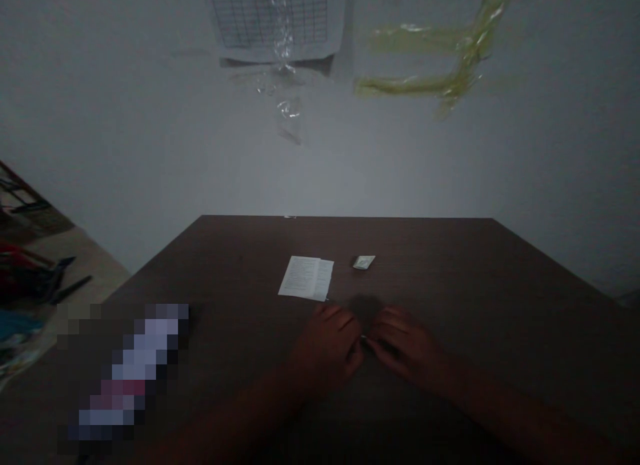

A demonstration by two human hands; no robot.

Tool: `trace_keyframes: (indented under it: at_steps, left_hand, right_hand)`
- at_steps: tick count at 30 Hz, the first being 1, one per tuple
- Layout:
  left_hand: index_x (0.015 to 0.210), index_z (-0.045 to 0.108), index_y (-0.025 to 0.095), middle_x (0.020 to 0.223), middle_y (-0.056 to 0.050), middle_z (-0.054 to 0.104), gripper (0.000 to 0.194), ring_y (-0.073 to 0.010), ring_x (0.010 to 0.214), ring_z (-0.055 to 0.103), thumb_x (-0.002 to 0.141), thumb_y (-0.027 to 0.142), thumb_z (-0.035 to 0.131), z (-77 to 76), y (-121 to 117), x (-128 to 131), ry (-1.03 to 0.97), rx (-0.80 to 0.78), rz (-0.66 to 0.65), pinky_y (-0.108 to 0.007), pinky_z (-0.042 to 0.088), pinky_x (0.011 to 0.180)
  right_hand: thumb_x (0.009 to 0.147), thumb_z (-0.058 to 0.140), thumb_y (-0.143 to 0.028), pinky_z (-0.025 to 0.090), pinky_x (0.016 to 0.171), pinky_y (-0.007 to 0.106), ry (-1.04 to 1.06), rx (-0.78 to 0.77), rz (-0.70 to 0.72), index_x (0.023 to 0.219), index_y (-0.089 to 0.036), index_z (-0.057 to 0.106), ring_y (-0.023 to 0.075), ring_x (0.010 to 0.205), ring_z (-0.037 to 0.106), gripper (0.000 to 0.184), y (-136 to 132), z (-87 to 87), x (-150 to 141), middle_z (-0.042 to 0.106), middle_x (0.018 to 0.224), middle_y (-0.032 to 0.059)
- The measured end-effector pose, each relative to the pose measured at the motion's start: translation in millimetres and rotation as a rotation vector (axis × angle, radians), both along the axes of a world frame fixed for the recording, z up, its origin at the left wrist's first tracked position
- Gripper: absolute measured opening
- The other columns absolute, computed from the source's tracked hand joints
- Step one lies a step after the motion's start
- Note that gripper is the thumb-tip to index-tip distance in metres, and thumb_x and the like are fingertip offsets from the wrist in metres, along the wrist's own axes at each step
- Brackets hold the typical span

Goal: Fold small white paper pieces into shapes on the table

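Observation:
My left hand [331,342] is closed low over the dark table, its fingers curled. Facing it, my right hand [407,345] has its thumb and fingers pinched together. Between the two sets of fingertips shows a tiny pale bit [364,337], too small and dim to name. A printed sheet of paper [300,277], with a fold or second layer at its right side, lies just beyond my left hand. Farther back, a small pale folded piece [364,262], like paper or a packet, rests on the table.
The brown table [425,252] meets a grey wall [400,165]. A pixelated long object [143,358] lies at the table's left side. Taped to the wall are a gridded sheet [270,18] and yellowish tape strips [410,85]. Dark and red items stand on the floor at left.

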State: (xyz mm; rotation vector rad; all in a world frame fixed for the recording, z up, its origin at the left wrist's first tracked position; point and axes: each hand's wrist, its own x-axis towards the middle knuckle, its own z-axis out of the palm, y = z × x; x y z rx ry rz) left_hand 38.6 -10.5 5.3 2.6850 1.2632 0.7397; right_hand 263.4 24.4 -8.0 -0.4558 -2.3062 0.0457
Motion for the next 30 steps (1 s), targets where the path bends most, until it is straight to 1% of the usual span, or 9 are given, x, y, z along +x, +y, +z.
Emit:
trace_keyframes:
  at_steps: [3,6,11,14,17,21,24,27,30]
  left_hand:
    - [0.088,0.064,0.021,0.091,-0.005,0.074,0.009,-0.0276,0.089,0.07,0.086,0.014,0.07,3.9,-6.1,5.3,0.07,0.09,0.033,-0.044,0.053,0.083]
    - [0.087,0.063,0.021,0.09,-0.003,0.073,0.01,-0.0258,0.086,0.069,0.084,0.016,0.071,7.6,-11.8,8.0,0.085,0.146,0.021,-0.043,0.05,0.078]
    - [0.085,0.062,0.022,0.087,-0.003,0.072,0.01,-0.0258,0.084,0.067,0.084,0.017,0.071,11.3,-16.4,10.0,0.058,0.195,0.019,-0.044,0.048,0.078]
    - [0.085,0.063,0.023,0.086,-0.002,0.071,0.011,-0.0255,0.084,0.067,0.083,0.017,0.071,14.4,-15.4,9.4,0.085,0.178,0.036,-0.044,0.049,0.079]
    - [0.084,0.063,0.023,0.087,-0.001,0.071,0.014,-0.0252,0.088,0.067,0.08,0.013,0.072,19.7,-10.9,2.9,0.154,0.109,0.111,-0.042,0.05,0.082]
    - [0.082,0.062,0.021,0.088,-0.004,0.073,0.018,-0.0263,0.087,0.068,0.078,0.005,0.067,26.0,2.8,-16.4,0.149,0.099,0.194,-0.043,0.05,0.083]
    - [0.08,0.061,0.022,0.086,-0.003,0.073,0.018,-0.0253,0.086,0.068,0.078,0.004,0.066,27.5,13.2,-28.6,0.121,0.085,0.255,-0.042,0.05,0.083]
    - [0.083,0.063,0.021,0.089,-0.003,0.074,0.015,-0.0253,0.088,0.069,0.081,0.006,0.066,26.5,13.5,-28.2,0.093,0.096,0.215,-0.041,0.051,0.083]
    - [0.094,0.068,0.022,0.099,-0.002,0.078,0.017,-0.024,0.092,0.071,0.085,0.008,0.067,24.3,4.3,-17.5,0.048,0.103,0.142,-0.041,0.053,0.086]
  right_hand:
    - [0.112,0.053,-0.019,0.056,0.073,0.034,0.024,0.022,0.01,0.099,-0.02,0.065,0.0189,0.075,0.063,0.018,-8.7,4.0,-3.4,0.069,0.081,0.0026]
    - [0.112,0.051,-0.017,0.057,0.073,0.035,0.027,0.025,0.009,0.099,-0.02,0.066,0.0193,0.074,0.063,0.02,-16.7,8.0,-5.6,0.069,0.081,0.0032]
    - [0.113,0.049,-0.017,0.059,0.075,0.035,0.053,0.006,0.015,0.099,-0.02,0.067,0.0203,0.076,0.066,0.022,-23.0,13.1,-7.5,0.071,0.082,0.0043]
    - [0.112,0.051,-0.015,0.06,0.074,0.035,0.08,-0.047,0.03,0.103,-0.02,0.067,0.0203,0.076,0.067,0.02,-21.7,13.8,-7.1,0.071,0.083,0.004]
    - [0.111,0.053,-0.015,0.061,0.076,0.036,0.096,-0.077,0.037,0.108,-0.021,0.068,0.0206,0.078,0.069,0.016,-16.7,14.0,-4.5,0.073,0.086,0.0042]
    - [0.11,0.055,-0.014,0.06,0.073,0.034,0.136,-0.107,0.005,0.108,-0.022,0.067,0.0201,0.078,0.069,0.015,-5.8,13.8,3.7,0.072,0.086,0.004]
    - [0.109,0.057,-0.014,0.06,0.073,0.033,0.141,-0.122,-0.036,0.109,-0.022,0.068,0.0201,0.08,0.07,0.013,1.6,11.6,10.3,0.072,0.088,0.0044]
    - [0.109,0.059,-0.016,0.06,0.074,0.033,0.138,-0.11,-0.059,0.108,-0.022,0.068,0.0199,0.081,0.07,0.01,4.6,8.0,11.4,0.072,0.089,0.0045]
    - [0.111,0.059,-0.019,0.059,0.072,0.032,0.144,-0.095,-0.06,0.107,-0.022,0.068,0.0195,0.079,0.069,0.01,3.7,4.4,7.0,0.073,0.087,0.0039]
